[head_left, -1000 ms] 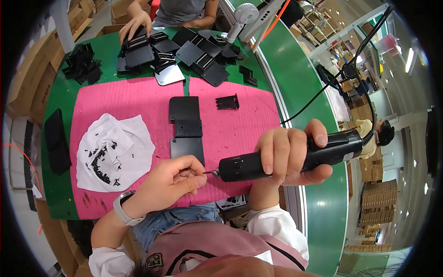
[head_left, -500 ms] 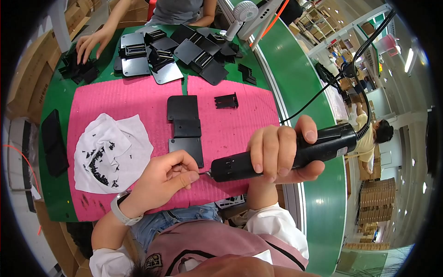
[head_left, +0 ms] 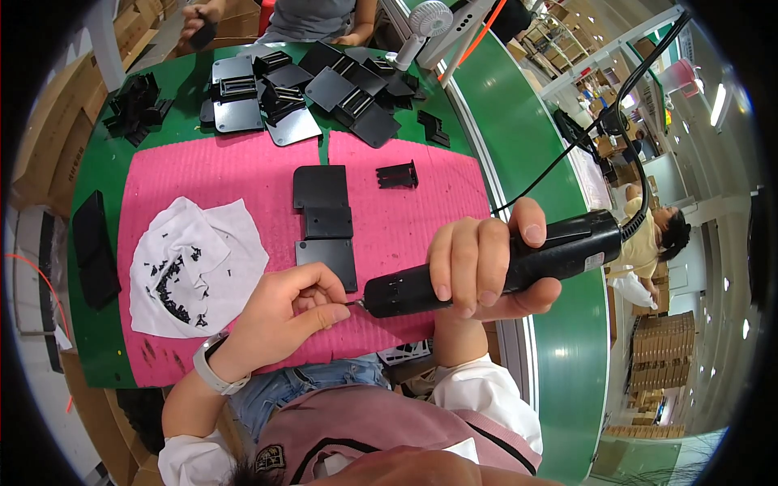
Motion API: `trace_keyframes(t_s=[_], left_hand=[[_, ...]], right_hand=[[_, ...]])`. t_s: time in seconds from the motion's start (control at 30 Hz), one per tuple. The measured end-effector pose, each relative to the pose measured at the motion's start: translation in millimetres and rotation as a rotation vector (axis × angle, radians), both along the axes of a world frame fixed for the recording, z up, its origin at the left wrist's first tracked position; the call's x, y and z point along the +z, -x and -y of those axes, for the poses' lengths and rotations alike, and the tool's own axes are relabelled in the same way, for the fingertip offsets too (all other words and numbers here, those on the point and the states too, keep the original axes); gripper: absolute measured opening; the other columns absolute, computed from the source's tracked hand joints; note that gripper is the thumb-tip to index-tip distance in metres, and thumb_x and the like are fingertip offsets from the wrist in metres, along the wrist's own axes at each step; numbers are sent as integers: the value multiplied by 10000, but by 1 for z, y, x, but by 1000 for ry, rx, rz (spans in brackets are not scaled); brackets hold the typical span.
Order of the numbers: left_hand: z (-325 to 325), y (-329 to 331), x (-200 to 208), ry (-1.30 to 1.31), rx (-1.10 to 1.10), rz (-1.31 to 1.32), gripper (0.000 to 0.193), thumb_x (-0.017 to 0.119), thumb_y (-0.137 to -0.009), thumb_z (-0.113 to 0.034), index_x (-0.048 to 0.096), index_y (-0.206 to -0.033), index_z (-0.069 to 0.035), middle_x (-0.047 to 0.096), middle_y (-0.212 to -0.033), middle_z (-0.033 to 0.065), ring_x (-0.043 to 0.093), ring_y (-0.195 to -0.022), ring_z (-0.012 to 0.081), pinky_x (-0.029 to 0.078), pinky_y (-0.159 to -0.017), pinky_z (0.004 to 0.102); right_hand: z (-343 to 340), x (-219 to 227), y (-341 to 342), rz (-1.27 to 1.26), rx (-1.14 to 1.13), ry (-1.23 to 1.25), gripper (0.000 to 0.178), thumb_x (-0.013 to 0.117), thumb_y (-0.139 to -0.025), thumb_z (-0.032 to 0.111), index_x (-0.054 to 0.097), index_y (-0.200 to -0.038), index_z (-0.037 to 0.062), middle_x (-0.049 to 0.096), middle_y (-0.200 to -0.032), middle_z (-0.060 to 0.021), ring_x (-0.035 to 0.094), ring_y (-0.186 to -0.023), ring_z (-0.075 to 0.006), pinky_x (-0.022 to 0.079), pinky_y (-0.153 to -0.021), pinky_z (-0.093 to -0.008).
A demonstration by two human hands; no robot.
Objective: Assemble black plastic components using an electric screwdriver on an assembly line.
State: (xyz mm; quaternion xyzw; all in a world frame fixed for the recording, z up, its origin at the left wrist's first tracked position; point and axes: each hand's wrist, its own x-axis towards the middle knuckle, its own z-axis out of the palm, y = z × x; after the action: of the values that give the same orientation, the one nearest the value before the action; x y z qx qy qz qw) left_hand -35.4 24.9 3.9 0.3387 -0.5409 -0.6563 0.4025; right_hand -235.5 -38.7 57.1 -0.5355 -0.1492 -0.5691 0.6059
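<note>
My right hand is wrapped round a black corded electric screwdriver, held level with its tip toward the left. The fingers of my left hand are pinched together right at that tip; whatever they hold is too small to make out. Just beyond my left fingers lies a black hinged plate assembly, its two flat plates joined by a narrower middle piece. A white cloth to the left carries a scatter of small black screws. A black slotted bracket rests to the right of the assembly.
A pink mat covers much of the green table. Several plate assemblies and a heap of black brackets lie at the far side. A co-worker's hand holds a dark part. A white fan stands behind; the screwdriver cable rises at right.
The screwdriver in my right hand has shifted slightly left, toward my pinched left fingers. The co-worker's hand has left the bracket heap and moved back with a dark part.
</note>
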Motion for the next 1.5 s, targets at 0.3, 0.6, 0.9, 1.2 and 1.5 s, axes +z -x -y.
trace_keyframes(t_s=[0.3,0.6,0.9,1.2,1.5], left_hand=[[-2,2,-1,37,72,62,108,666,-799,2,577,-850,36,574,-695,14,506,-618,29,418,-552,183],[-4,2,-4,-99,22,-139,122,676,-811,-10,574,-861,35,578,-726,18,546,-627,49,456,-567,187],[-4,2,-6,-128,-16,-145,150,700,-804,-47,578,-853,25,575,-719,7,543,-626,37,459,-571,177],[-4,3,-8,-127,-35,-104,166,716,-798,-71,581,-828,20,572,-706,-2,541,-625,27,445,-558,167],[-6,-1,-6,-138,-54,-160,150,699,-792,-22,574,-858,28,595,-768,32,564,-680,43,462,-605,176]], right_hand=[[-4,-3,-3,-77,-37,-79,417,567,-891,382,404,-1169,118,534,-608,15,533,-431,-102,464,-499,-270],[-1,-7,1,38,2,-228,440,575,-865,439,416,-1158,150,496,-589,12,489,-407,-119,432,-494,-302],[0,-8,0,21,47,-213,453,565,-874,427,415,-1186,135,492,-595,13,492,-409,-116,430,-494,-296],[1,-8,-2,-4,53,-247,420,572,-891,385,418,-1159,101,501,-602,23,516,-434,-86,460,-526,-279],[-1,-10,-7,84,75,-342,439,573,-889,373,436,-1181,77,493,-612,10,505,-442,-100,434,-505,-282]])
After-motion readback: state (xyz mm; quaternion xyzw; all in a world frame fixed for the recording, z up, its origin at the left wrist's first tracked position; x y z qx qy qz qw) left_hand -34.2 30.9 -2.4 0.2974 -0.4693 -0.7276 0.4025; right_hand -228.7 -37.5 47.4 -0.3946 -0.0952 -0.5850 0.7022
